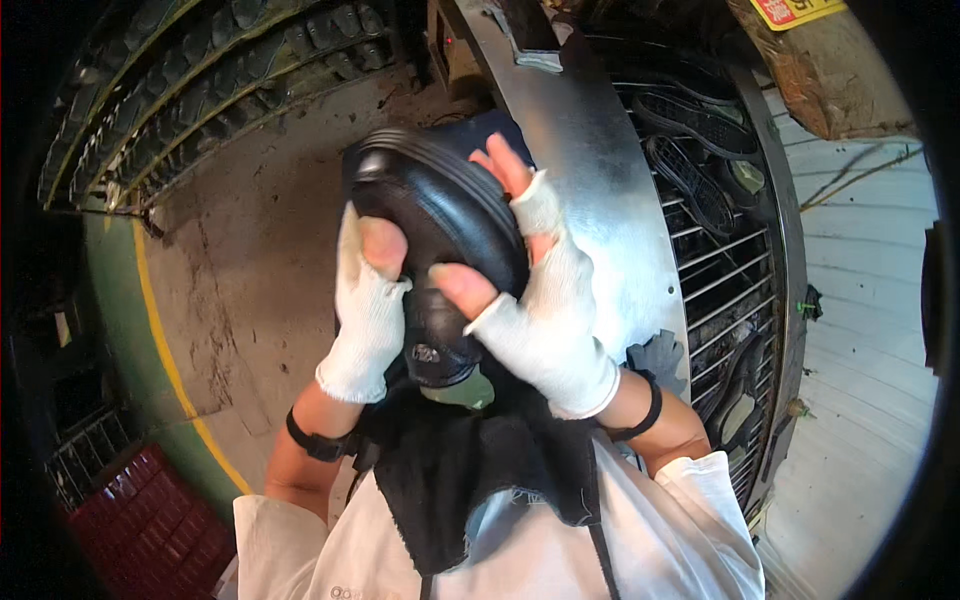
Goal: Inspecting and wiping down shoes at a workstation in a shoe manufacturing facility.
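Note:
A glossy black shoe (425,215) is in front of my chest, its rounded toe pointing away from me and its ribbed sole edge on the far right side. A green shoe last (462,391) sticks out of its near end. My left hand (368,300), in a white glove with bare fingertips, grips the shoe's left side with the thumb on top. On its right side is my right hand (550,310), gloved the same way, the thumb pressed on the upper and the fingers around the sole edge. The shoe's underside is hidden.
A metal worktop (590,170) stands to the right, beside a barred rack (720,262) with black soles (690,185) on it. Shelves of dark shoes (240,75) stand at the far left. A red crate (150,525) is at lower left; a brown package (840,75) is at upper right.

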The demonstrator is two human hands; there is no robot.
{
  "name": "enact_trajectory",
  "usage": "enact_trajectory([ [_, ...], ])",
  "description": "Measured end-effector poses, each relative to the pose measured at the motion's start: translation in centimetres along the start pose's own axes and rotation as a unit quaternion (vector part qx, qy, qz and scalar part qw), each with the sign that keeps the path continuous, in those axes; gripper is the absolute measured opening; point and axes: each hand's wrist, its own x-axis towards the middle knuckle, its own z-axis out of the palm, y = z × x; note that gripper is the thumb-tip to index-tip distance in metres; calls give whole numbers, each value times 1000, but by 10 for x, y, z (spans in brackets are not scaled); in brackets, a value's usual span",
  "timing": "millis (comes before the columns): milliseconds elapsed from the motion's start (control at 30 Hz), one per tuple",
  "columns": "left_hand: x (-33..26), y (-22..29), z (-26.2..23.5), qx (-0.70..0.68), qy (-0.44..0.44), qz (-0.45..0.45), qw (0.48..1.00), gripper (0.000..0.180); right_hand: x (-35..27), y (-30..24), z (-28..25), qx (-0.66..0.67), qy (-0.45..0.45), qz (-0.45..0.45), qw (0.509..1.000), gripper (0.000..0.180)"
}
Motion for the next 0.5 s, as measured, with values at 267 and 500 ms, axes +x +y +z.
enact_trajectory([
  [267,-16,32,11,188,45,37,980,99,-26,23,9,215,21,91,972,71],
  [500,69,39,22,-10,-145,167,975,63,10,64,9,640,-81,442,623,66],
])
